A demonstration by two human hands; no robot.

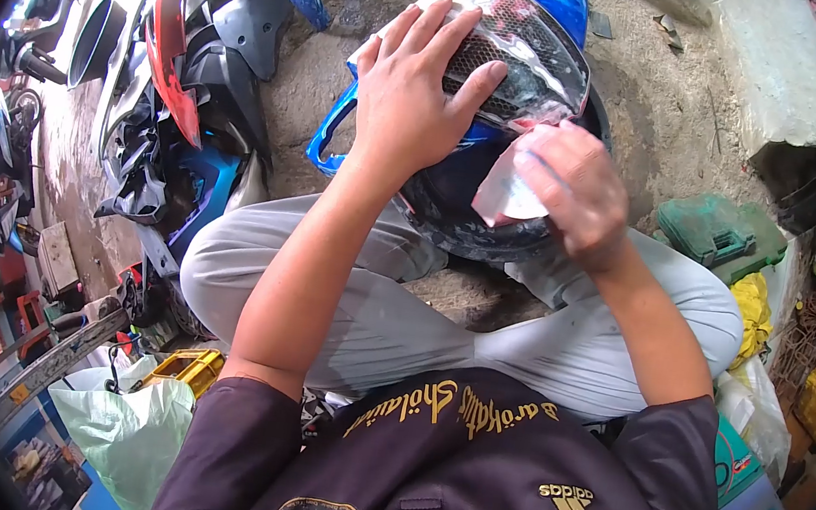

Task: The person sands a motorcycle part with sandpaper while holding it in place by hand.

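A headlight unit (538,43) with a clear, glossy lens and a honeycomb pattern rests over a round black tub (461,231) between the legs. My left hand (412,89) lies on the lens with its fingers spread. At the lens's lower right edge, my right hand (577,189) has its fingers closed on a pale, pinkish sheet (511,191), whose free part hangs toward me. Blue plastic trim (331,135) sticks out beside the headlight on the left. Some of the right fingers are slightly blurred.
Motorcycle body panels, one red (174,57), are piled at the left. A green case (713,229) and a yellow bag (752,309) sit at the right. A concrete block (791,77) stands at the upper right. A pale plastic bag (131,435) is at the lower left.
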